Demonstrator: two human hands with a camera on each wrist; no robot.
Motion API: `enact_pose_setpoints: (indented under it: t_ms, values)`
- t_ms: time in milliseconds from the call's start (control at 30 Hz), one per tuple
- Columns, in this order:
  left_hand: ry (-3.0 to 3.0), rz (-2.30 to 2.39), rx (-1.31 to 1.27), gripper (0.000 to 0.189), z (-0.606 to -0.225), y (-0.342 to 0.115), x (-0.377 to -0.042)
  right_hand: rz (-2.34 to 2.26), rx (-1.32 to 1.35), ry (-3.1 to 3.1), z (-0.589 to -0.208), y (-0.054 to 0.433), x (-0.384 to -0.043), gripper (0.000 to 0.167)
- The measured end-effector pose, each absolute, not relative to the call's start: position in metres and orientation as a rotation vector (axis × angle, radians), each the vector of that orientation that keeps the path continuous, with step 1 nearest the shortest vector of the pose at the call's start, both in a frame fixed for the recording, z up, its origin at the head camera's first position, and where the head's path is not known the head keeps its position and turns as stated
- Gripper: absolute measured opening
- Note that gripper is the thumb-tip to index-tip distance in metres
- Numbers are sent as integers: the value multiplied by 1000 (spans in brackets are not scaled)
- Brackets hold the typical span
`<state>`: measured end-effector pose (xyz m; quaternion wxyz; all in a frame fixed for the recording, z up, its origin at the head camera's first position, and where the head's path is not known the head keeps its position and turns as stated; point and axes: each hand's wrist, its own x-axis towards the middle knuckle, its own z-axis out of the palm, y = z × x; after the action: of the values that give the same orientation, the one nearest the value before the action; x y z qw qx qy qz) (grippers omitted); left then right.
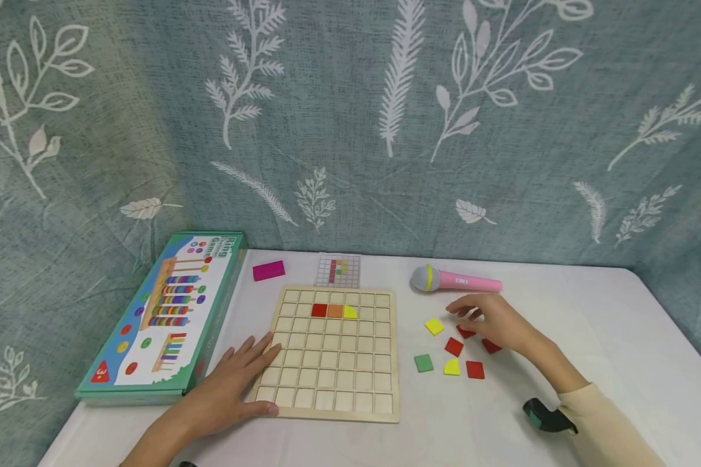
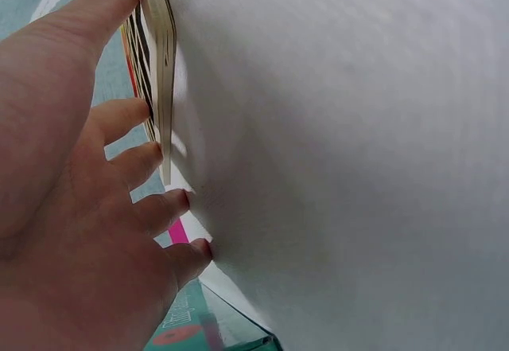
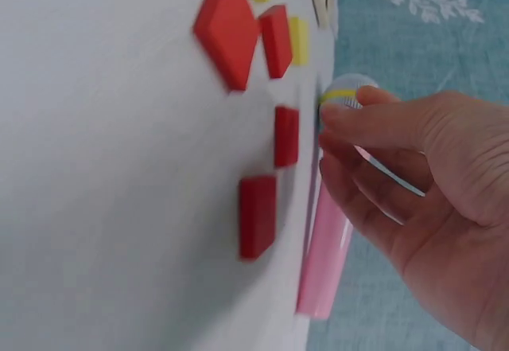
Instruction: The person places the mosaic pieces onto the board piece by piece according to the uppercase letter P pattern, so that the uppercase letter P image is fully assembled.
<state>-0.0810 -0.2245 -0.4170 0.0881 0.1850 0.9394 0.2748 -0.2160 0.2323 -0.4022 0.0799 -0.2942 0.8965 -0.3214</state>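
Observation:
A square wooden grid board (image 1: 350, 416) lies on the table. In its upper rows a red tile (image 1: 319, 311), an orange tile (image 1: 335, 311) and a yellow rounded tile (image 1: 350, 312) sit side by side. My left hand (image 1: 233, 389) rests at the board's left edge, fingers spread, thumb on the near corner. Over loose tiles on the right hovers my right hand (image 1: 496, 321), its fingers relaxed and bent, with nothing visible between thumb and fingertips. Below it are red tiles (image 3: 258, 216); nearby lie a yellow square (image 1: 434, 326), a green square (image 1: 423, 362) and a yellow rounded tile (image 1: 452, 367).
A pink toy microphone (image 1: 467, 281) lies behind the right hand. Beyond the board are a small colored pattern card (image 1: 350, 275) and a magenta block (image 1: 269, 270). A large game box (image 1: 163, 318) stands at the left. A patterned curtain (image 1: 350, 130) hangs behind the table.

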Motion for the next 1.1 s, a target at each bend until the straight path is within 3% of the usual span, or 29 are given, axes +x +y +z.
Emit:
enact_pose_setpoints:
  t_ms: [1100]
  values:
    - [2802, 822, 540, 92, -417, -223, -80, -865, -891, 2716, -403, 245, -211, 32]
